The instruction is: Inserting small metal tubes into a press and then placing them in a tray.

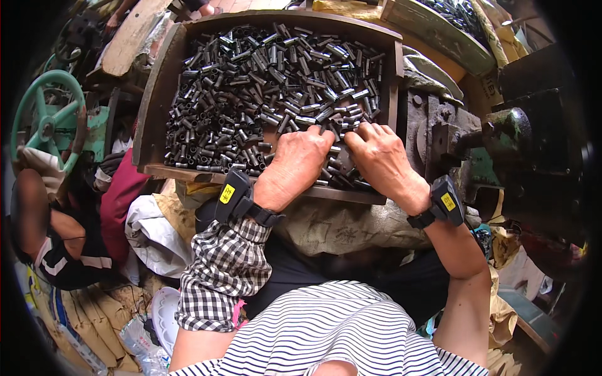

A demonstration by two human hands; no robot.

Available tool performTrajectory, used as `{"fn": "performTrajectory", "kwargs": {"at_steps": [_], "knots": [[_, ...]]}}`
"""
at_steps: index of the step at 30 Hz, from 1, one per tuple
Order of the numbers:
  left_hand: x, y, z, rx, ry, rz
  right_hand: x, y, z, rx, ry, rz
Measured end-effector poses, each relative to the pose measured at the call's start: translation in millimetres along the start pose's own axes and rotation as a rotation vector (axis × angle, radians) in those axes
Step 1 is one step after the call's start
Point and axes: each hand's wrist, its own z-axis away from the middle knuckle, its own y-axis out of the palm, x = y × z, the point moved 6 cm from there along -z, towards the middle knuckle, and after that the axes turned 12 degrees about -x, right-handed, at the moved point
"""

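A wooden tray [158, 103] in front of me is heaped with short dark metal tubes [276, 69], lying in every direction. My left hand [301, 155] rests over the near part of the heap, its fingers curled and pressed together. Close beside it is my right hand [378, 155], with fingers bent down among the tubes in the near right part of the tray. Tubes lie against the fingertips of both hands, but whatever sits between the fingers is hidden. Each wrist wears a black strapped device with a yellow label.
A dark, oily machine [439, 125] stands right of the tray. At the left is a green handwheel [47, 122], with another person's arm [68, 230] below it. Sacking [351, 225] hangs under the near tray edge. Another wooden tray [439, 34] stands at the far right.
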Motion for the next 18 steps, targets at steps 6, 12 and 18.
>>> {"fn": "performTrajectory", "kwargs": {"at_steps": [6,12,18], "knots": [[6,-2,0,0.024,-0.074,0.08,11,24,-2,0.056,-0.026,-0.005],[3,-13,-1,0.032,-0.071,0.081,-3,11,-1,-0.084,0.106,-0.061],[-16,-9,1,0.072,0.012,0.263,-18,-37,17,-0.219,0.296,-0.369]]}}
